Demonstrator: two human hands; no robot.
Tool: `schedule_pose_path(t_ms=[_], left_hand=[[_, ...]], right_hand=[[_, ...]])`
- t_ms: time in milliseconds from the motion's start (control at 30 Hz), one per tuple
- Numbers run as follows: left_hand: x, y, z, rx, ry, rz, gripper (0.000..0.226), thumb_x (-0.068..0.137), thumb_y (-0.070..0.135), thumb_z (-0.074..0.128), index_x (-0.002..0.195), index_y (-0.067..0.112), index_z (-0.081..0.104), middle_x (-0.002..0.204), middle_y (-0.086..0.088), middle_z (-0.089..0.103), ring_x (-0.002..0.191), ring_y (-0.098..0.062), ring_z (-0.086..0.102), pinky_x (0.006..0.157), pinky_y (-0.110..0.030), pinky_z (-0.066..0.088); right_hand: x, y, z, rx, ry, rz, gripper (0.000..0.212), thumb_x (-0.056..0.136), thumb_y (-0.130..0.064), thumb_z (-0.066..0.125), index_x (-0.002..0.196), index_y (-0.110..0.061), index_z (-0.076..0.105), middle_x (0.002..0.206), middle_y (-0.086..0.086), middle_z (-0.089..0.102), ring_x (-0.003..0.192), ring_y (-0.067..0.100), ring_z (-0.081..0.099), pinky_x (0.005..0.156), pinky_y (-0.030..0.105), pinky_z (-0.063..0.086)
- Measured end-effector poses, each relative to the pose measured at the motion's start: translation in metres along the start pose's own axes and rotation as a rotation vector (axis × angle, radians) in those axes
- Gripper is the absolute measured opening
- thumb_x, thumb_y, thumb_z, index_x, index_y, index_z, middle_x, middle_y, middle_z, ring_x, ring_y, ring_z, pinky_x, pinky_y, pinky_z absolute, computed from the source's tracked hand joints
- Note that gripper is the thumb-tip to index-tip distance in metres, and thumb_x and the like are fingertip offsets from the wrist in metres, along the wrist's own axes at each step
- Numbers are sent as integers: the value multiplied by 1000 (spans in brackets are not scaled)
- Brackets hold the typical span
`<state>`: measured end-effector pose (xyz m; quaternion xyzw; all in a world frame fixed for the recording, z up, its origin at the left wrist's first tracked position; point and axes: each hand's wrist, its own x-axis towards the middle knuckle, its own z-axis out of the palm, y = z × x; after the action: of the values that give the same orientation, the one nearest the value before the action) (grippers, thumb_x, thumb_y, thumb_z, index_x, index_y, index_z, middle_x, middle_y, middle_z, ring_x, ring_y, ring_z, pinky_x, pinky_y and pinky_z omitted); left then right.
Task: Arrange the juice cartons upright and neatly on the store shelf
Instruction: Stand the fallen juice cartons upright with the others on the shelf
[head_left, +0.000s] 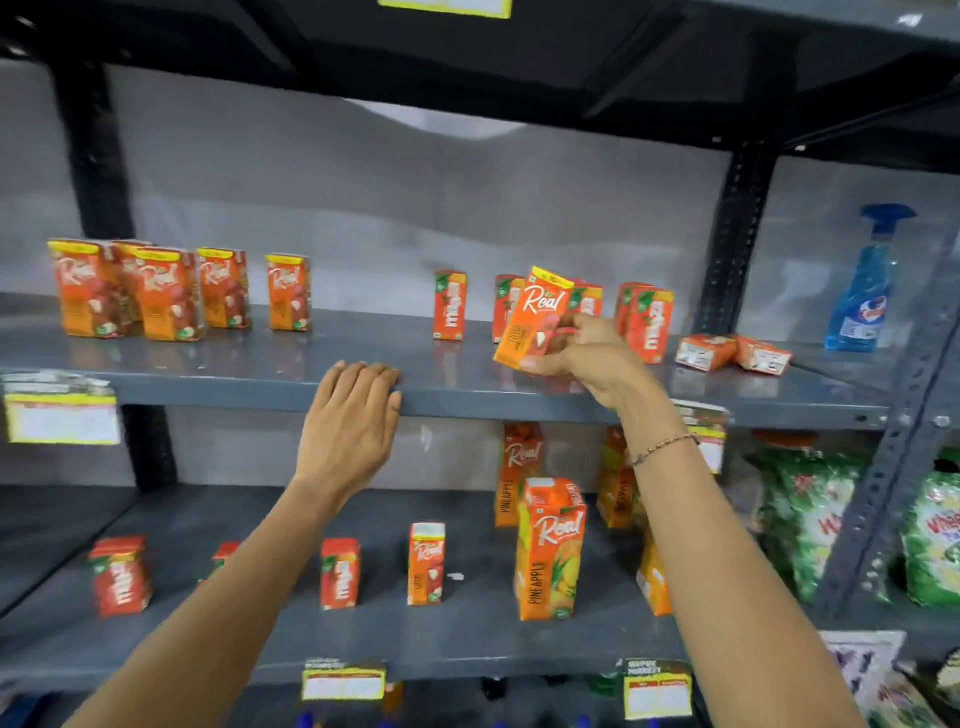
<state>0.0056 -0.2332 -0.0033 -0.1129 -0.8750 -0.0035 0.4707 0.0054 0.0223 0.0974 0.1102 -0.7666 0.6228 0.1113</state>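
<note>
My right hand grips a small orange Real carton, tilted and lifted just above the grey upper shelf. My left hand rests flat on that shelf's front edge, fingers apart, holding nothing. Several orange Real cartons stand upright at the shelf's left. Red small cartons stand upright in the middle and behind my right hand. Two cartons lie flat on their sides at the right end.
A blue spray bottle stands at the far right of the upper shelf. The lower shelf holds tall pineapple cartons and small cartons. Green packets fill the right bay. Price labels hang on shelf edges.
</note>
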Motion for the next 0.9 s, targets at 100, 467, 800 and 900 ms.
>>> schedule_pose_path(t_ms=[100, 467, 800, 900], left_hand=[[-11, -57, -10, 47, -27, -41, 42, 98, 30, 27, 112, 9, 61, 112, -9, 65, 105, -28, 60, 109, -38, 26], [-37, -201, -27, 119, 70, -43, 38, 98, 29, 32, 110, 8, 62, 109, -8, 65, 99, -29, 59, 103, -41, 32], [-37, -217, 0, 71, 255, 13, 39, 98, 30, 29, 108, 10, 60, 104, -5, 65, 94, -25, 58, 86, -36, 35], [-37, -219, 6, 71, 292, 28, 38, 98, 30, 28, 108, 11, 59, 103, -5, 66, 94, -25, 59, 85, -36, 36]], right_hand=[[18, -7, 65, -16, -59, -16, 42, 64, 19, 71, 84, -13, 54, 82, 4, 64, 76, 15, 61, 81, 32, 54], [80, -35, 269, -270, 3, -52, 61, 55, -6, 85, 110, -11, 58, 104, 4, 67, 94, 20, 62, 92, 35, 52], [116, -38, 327, -291, 16, 21, 73, 62, -4, 83, 127, -14, 52, 127, 8, 60, 117, 26, 56, 100, 42, 48], [119, -35, 327, -297, 13, 35, 75, 62, -4, 82, 130, -14, 50, 128, 7, 59, 118, 26, 56, 102, 42, 46]])
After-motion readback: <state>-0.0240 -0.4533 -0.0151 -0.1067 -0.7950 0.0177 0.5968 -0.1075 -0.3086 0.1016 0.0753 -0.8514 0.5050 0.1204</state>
